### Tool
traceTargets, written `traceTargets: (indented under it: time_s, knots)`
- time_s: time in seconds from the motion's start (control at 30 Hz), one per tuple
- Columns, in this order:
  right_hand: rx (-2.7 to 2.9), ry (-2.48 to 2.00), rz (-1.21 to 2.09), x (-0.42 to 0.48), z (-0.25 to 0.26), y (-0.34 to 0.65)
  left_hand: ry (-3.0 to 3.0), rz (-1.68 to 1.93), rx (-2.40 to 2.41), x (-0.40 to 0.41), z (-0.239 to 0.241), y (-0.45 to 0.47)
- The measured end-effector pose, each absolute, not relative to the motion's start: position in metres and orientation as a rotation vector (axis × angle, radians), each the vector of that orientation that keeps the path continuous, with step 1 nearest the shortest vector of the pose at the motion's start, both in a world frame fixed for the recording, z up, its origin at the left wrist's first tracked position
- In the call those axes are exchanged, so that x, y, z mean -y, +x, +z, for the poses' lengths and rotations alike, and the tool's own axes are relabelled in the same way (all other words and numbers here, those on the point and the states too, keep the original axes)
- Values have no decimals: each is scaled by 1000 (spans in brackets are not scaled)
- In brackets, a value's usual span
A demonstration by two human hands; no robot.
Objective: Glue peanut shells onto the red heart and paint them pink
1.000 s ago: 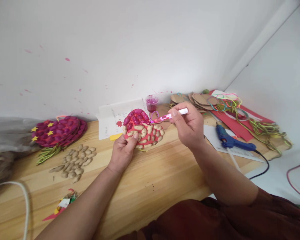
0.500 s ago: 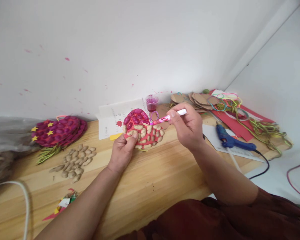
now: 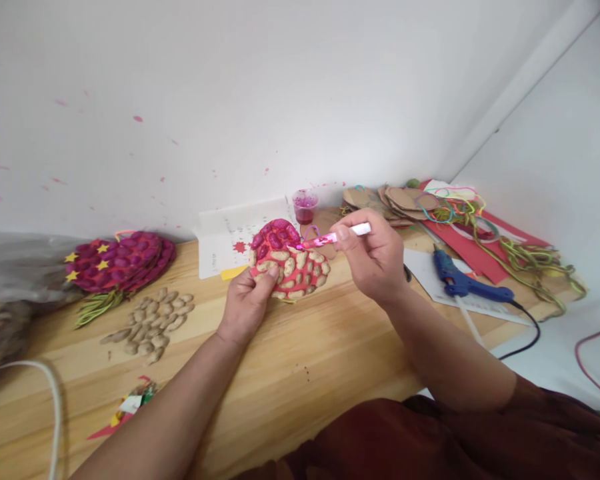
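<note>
My left hand (image 3: 245,303) grips the lower left edge of a red disc (image 3: 290,262) covered with peanut shells. The shells on the disc's upper part are painted pink; the others are bare tan. My right hand (image 3: 375,257) is closed round a white-handled brush (image 3: 337,235), pinched between thumb and fingers. Its pink-stained tip touches the shells near the disc's top right. A small cup of pink paint (image 3: 305,205) stands just behind the disc, by the wall.
A stack of painted pink discs with yellow stars (image 3: 117,260) and a heap of loose peanut shells (image 3: 153,323) lie at the left. A blue glue gun (image 3: 463,283) with its cord, cardboard rounds (image 3: 405,198), coloured strings (image 3: 525,257) and red paper lie at the right. Wall close behind.
My right hand has drawn the brush slightly left and down across the disc's top. My left hand has kept the disc almost still.
</note>
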State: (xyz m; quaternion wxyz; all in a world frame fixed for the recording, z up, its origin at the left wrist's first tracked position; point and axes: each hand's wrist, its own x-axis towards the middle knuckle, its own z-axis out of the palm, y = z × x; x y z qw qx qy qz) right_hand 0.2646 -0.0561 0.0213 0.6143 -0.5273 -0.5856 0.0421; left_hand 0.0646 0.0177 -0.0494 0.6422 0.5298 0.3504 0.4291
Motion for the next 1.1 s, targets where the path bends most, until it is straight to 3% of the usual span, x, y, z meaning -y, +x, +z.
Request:
traceTargets:
  time_s: [1.1]
  knots:
    - [1608,-1253,-115,55,18,259,1277,1009,-928,-16,-60,62]
